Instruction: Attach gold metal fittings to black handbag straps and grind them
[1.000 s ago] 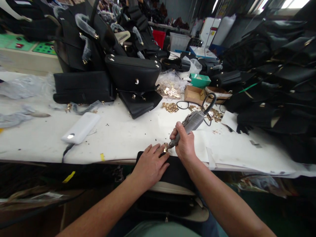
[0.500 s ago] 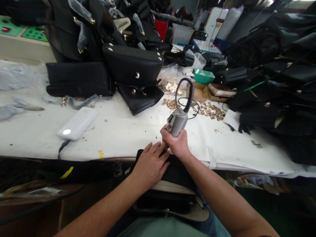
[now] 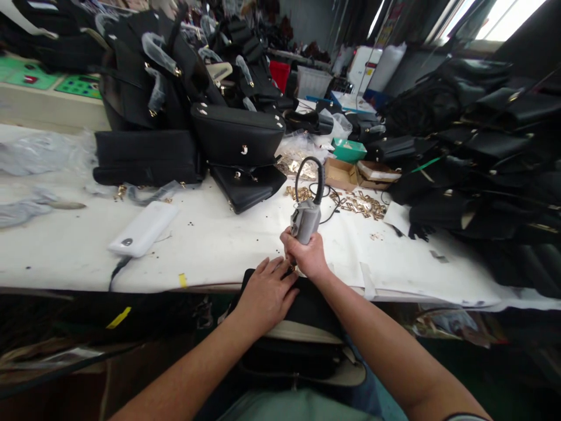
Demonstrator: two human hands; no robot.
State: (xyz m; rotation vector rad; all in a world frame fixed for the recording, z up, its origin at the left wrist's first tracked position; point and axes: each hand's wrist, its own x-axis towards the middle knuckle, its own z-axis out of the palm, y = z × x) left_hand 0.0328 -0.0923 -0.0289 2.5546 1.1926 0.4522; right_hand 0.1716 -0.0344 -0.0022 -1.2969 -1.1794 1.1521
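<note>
My right hand (image 3: 305, 252) is wrapped round a grey corded electric screwdriver (image 3: 305, 221), held nearly upright with its tip pointing down. Its black cable loops up from the top. Under the tip lies a black handbag (image 3: 313, 301) with a beige edge, resting on my lap against the table edge. My left hand (image 3: 266, 292) lies flat on the bag, fingers stretched out and slightly apart, the fingertips close beside the screwdriver's tip. A small gold-coloured fitting (image 3: 293, 269) shows between the hands; its detail is hidden by my fingers.
On the white table (image 3: 228, 245) lie a white power bank (image 3: 144, 228) with a cable, black bags (image 3: 239, 134), gold metal fittings (image 3: 362, 204), a cardboard box (image 3: 340, 174) and a green box (image 3: 348, 150). More black bags (image 3: 473, 175) are heaped at the right.
The camera view has shifted, so the table and bags appear lower. The screwdriver's top has moved slightly left; both hands stay at the same spot on the bag.
</note>
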